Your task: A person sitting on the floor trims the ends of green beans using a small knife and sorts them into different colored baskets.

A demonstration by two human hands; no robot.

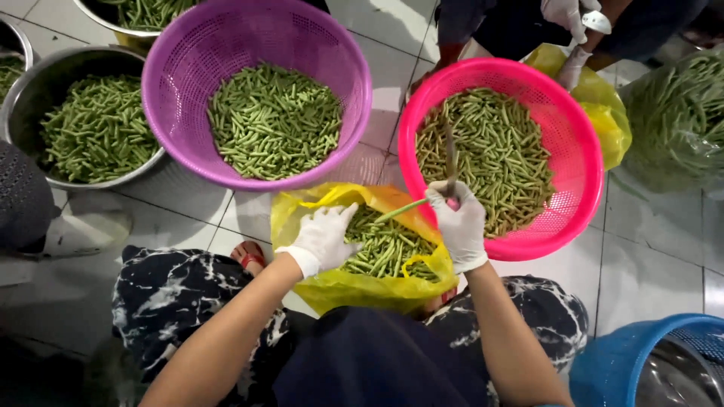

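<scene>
My left hand (pixel 326 237), in a white glove, reaches into a yellow plastic bag (pixel 332 286) of long green beans (pixel 385 249) between my knees, fingers spread over the beans. My right hand (pixel 458 224), also gloved, is closed around a knife (pixel 450 160) whose blade points up over the pink basket, and it also holds a green bean (pixel 400 210) that sticks out to the left. The pink basket (pixel 562 226) holds cut bean pieces (pixel 498 158).
A purple basket (pixel 173 98) with cut beans stands at the upper middle. Metal bowls of beans (pixel 90 128) stand on the left. Another person's gloved hands (pixel 573 22) work at the top right by a yellow bag (pixel 607 120). A blue basket (pixel 641 362) sits at the lower right.
</scene>
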